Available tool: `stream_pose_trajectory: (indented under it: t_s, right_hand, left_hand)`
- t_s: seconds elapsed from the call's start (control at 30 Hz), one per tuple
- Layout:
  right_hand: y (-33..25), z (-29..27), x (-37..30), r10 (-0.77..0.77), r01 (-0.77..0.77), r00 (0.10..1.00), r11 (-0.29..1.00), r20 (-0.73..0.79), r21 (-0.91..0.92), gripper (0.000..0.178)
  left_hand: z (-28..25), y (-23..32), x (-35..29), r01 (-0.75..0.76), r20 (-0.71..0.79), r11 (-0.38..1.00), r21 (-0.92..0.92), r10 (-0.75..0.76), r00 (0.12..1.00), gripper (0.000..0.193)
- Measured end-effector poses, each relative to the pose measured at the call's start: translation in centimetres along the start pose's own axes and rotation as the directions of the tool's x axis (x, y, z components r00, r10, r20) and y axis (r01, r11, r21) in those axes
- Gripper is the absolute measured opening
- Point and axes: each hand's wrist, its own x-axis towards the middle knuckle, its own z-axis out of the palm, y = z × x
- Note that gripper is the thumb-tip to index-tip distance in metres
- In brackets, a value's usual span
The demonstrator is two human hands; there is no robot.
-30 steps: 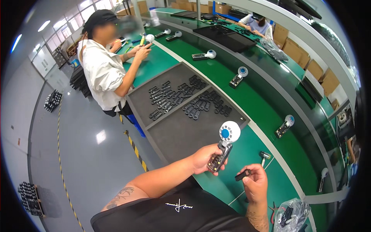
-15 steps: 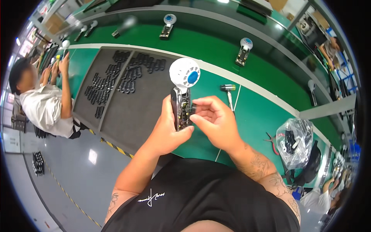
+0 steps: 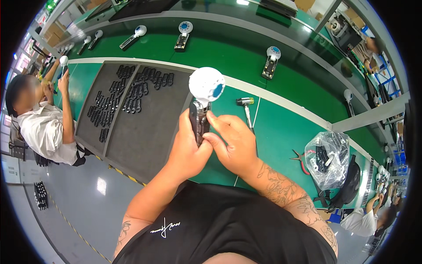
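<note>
Upright before me is a handheld fan (image 3: 204,86) with a round white head, a blue hub and a dark handle. Around the handle's left side wraps my left hand (image 3: 185,147), its thumb near the lower end. My right hand (image 3: 237,143) grips the handle from the right, thumb and bent fingers pressed against the side where inner parts showed. My fingers cover most of that side, so a small dark part there cannot be made out. Just beyond my right hand lies a hammer (image 3: 247,110).
A grey tray (image 3: 136,136) with several rows of black handle shells is at the left. More fans, like one (image 3: 271,61), lie along the green belt (image 3: 224,48). Red-handled pliers (image 3: 302,163) and a clear plastic bag (image 3: 327,160) are at the right. A co-worker (image 3: 41,123) sits left.
My right hand, earlier holding a small dark piece beside the handle, now presses against it. The fan has turned slightly, hiding more of its inside. My view has shifted a little.
</note>
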Motion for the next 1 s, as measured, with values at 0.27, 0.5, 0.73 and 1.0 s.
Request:
stream_pose_trajectory:
  t_s: [0.27,0.5,0.73,1.0]
  right_hand:
    - [9.0,-4.4,-2.7,0.554,-0.339,0.815,0.695,0.171,-0.634,0.029]
    - [5.6,-7.9,0.5,0.662,-0.802,0.579,0.569,0.477,0.184,0.021]
    - [0.3,-7.8,-2.4,-0.089,0.084,0.994,0.993,-0.062,-0.082,0.029]
    - [0.3,-6.1,-0.1,-0.079,0.073,0.995,0.993,0.053,0.094,0.04]
  left_hand:
    - [-1.6,-0.9,0.6,0.342,0.302,0.538,-0.77,-0.164,0.939,0.06]
    - [-1.5,-1.2,0.7,0.363,0.292,0.53,-0.766,-0.215,0.932,0.059]
    - [-1.5,-1.0,1.5,0.321,0.255,0.635,-0.703,-0.197,0.947,0.059]
    - [-1.9,-1.4,1.6,0.311,0.231,0.694,-0.649,-0.21,0.95,0.056]
